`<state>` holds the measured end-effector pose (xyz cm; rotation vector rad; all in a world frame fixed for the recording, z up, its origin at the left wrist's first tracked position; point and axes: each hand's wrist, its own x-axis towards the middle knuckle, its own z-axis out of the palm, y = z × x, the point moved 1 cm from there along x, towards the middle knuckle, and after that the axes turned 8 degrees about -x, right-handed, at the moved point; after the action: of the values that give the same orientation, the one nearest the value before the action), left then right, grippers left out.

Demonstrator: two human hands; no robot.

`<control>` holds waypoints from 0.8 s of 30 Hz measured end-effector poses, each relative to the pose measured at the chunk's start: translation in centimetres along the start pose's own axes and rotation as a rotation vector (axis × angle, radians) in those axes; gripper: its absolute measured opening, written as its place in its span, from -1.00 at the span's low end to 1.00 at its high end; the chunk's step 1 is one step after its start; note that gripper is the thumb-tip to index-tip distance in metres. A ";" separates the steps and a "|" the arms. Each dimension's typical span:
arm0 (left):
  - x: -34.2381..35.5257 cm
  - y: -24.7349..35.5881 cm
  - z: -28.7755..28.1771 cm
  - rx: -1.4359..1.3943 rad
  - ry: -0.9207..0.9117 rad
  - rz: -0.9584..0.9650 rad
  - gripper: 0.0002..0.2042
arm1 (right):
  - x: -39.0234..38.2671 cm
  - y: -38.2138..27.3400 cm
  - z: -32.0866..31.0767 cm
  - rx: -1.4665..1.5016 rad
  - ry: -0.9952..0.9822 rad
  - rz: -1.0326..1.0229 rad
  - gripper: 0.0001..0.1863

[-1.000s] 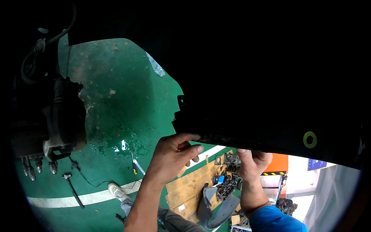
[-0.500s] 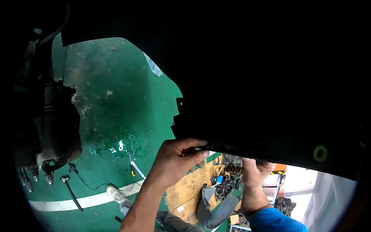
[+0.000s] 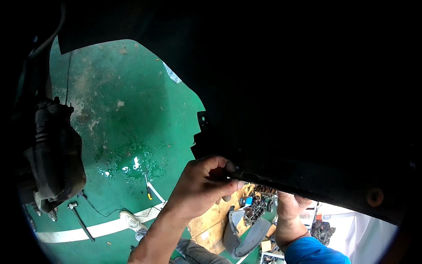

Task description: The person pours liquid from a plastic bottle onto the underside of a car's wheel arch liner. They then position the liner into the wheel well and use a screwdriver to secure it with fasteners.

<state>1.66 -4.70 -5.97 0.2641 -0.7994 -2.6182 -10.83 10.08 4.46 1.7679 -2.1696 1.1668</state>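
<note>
A large, near-black panel (image 3: pixel 307 132) with a curved cutout fills the upper right; it looks like part of a vehicle's body in deep shadow. Its lower edge is pinched between the thumb and fingers of my left hand (image 3: pixel 200 189), next to the notched corner. Farther right along that edge is my right hand (image 3: pixel 291 206), its fingers curled up against the panel and their tips hidden by it. A round ring-like spot (image 3: pixel 375 197) shows near the panel's right end.
Dark caliper-like vehicle parts (image 3: pixel 57 158) hang at the left. On the green floor (image 3: pixel 127 97) lie a hammer-like tool (image 3: pixel 81 222), a yellow-handled screwdriver (image 3: pixel 149 192) and a wet patch. Below, cardboard (image 3: pixel 206 224), a grey curved part (image 3: pixel 246 237) and engine parts (image 3: pixel 259 209) lie around.
The view has shifted slightly, and the panel's right end sits lower. My left thumb and forefinger are farther apart at the edge. More of my right hand's fingers are hidden behind the panel.
</note>
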 end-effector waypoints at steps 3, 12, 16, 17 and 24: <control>0.4 0.1 -0.2 -0.040 -0.026 -0.026 -0.80 | -0.1 0.1 -0.2 0.005 0.001 -0.002 -0.74; -1.4 1.9 0.1 0.214 -0.052 -0.187 -0.55 | 0.0 0.1 -0.1 -0.025 0.008 -0.020 -0.74; -1.4 1.5 -0.3 0.574 -0.109 -0.065 -0.58 | 0.1 0.0 0.1 -0.027 0.023 -0.025 -0.73; -1.4 1.6 -0.2 0.561 -0.085 -0.094 -0.60 | 0.0 0.0 0.2 -0.034 0.032 -0.023 -0.73; -1.2 1.6 -0.7 0.359 0.052 -0.032 -0.80 | -0.2 0.0 -0.2 0.015 -0.022 -0.017 -0.63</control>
<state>3.46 -5.74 -5.53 0.4442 -1.2544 -2.4709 -10.88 10.36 4.45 1.8100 -2.1592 1.1677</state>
